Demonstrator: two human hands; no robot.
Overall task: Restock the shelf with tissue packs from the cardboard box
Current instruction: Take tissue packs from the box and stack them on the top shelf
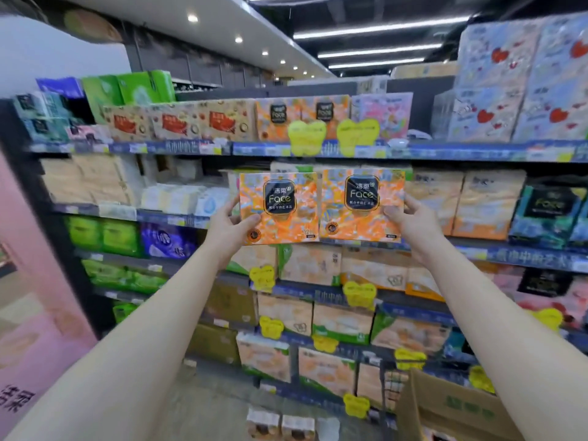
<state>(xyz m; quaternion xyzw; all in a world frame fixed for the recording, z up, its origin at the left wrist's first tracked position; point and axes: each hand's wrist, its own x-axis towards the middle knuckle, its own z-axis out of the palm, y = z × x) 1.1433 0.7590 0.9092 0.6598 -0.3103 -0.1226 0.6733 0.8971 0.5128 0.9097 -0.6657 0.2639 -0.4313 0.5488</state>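
Two orange tissue packs with black "Face" labels are held up side by side in front of the shelves. My left hand [230, 229] grips the left pack [280, 214] at its lower left edge. My right hand [410, 218] grips the right pack [359, 214] at its right edge. Both packs hover at the height of the second shelf [477, 251], below matching orange packs [300, 117] on the top shelf. The open cardboard box [455, 405] sits at the lower right, partly hidden by my right forearm.
The shelving is packed with tissue packs in several colours, with yellow price tags [307, 136] on the rails. A pink display [38, 313] stands at the left. Small packs [280, 426] sit on the floor by the bottom shelf.
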